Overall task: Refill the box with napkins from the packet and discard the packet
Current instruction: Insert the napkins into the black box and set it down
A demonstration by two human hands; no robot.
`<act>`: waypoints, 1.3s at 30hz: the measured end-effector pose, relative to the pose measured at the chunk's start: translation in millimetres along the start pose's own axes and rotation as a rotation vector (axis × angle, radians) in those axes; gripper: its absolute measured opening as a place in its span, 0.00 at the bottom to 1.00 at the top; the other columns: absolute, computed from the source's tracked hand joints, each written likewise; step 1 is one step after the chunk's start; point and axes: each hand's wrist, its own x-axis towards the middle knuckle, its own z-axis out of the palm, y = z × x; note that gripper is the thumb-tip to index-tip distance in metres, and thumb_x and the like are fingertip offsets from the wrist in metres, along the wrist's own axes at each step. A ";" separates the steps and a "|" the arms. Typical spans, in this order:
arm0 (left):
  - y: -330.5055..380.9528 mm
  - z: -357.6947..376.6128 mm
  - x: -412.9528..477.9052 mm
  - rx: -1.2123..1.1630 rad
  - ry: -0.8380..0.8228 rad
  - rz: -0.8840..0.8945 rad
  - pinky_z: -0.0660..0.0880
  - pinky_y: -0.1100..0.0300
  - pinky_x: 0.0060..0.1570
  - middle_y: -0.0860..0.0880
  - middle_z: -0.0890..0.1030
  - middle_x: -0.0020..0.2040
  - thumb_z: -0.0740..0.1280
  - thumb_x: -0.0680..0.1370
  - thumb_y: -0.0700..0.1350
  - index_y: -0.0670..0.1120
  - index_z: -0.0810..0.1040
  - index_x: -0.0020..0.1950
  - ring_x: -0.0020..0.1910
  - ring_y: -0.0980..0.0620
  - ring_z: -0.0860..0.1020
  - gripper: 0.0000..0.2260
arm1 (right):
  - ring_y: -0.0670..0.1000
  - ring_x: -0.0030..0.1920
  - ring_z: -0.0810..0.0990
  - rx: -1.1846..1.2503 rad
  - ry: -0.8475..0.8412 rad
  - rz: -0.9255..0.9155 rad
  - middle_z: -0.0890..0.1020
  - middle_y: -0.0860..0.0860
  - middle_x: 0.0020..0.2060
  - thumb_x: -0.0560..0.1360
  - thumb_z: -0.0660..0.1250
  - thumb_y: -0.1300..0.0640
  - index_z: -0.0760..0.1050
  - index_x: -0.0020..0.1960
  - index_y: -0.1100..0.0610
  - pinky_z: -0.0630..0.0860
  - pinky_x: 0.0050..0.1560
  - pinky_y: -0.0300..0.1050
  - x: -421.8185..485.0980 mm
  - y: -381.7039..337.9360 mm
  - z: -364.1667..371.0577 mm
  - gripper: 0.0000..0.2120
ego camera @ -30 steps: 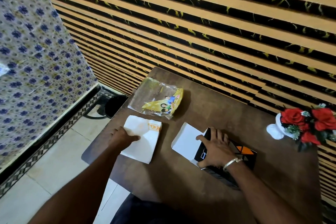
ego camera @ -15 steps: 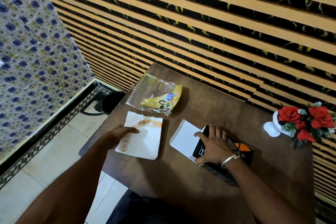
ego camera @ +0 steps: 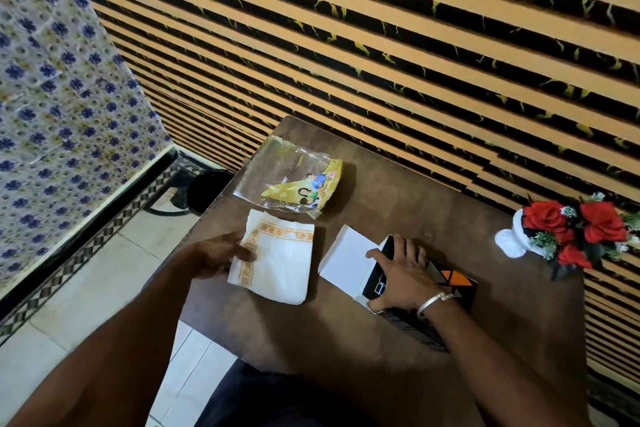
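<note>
A stack of white napkins [ego camera: 277, 258] with an orange border lies on the brown table [ego camera: 346, 333]. My left hand [ego camera: 221, 255] grips its left edge, thumb on top. My right hand [ego camera: 401, 274] presses down on the dark napkin box [ego camera: 450, 284], which lies flat with its white end flap [ego camera: 346, 258] open toward the napkins. The clear and yellow plastic packet [ego camera: 294, 184] lies flattened at the table's far left, apart from both hands.
A white vase with red artificial roses [ego camera: 568, 229] stands at the table's right edge by the striped wall. A dark bin [ego camera: 207, 191] sits on the tiled floor beyond the table's left corner, near a blue-flowered cloth [ego camera: 52, 114].
My left hand has turned the napkin stack over, so the orange border shows, and taken hold of its left edge. My right hand has stayed on the box.
</note>
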 end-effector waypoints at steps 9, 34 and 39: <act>-4.9 4.3 0.0 -0.316 0.007 0.123 0.83 0.49 0.35 0.37 0.85 0.48 0.61 0.77 0.30 0.38 0.84 0.49 0.39 0.42 0.85 0.12 | 0.66 0.76 0.49 -0.009 0.007 -0.008 0.49 0.59 0.77 0.55 0.73 0.32 0.48 0.75 0.42 0.48 0.75 0.67 -2.8 -3.7 -1.9 0.56; -28.6 88.2 46.8 -0.306 -0.068 -0.095 0.83 0.50 0.41 0.37 0.81 0.50 0.64 0.77 0.34 0.38 0.82 0.50 0.44 0.41 0.83 0.08 | 0.55 0.79 0.51 0.085 0.192 -0.170 0.51 0.50 0.78 0.55 0.69 0.24 0.39 0.80 0.50 0.49 0.80 0.58 -33.6 8.0 -4.0 0.67; -16.2 92.5 48.5 -0.160 -0.050 -0.085 0.83 0.53 0.38 0.40 0.84 0.47 0.62 0.79 0.33 0.39 0.80 0.53 0.42 0.44 0.83 0.08 | 0.56 0.79 0.52 0.080 0.191 -0.173 0.52 0.51 0.78 0.55 0.69 0.23 0.37 0.80 0.48 0.49 0.79 0.59 -35.1 5.5 -4.8 0.67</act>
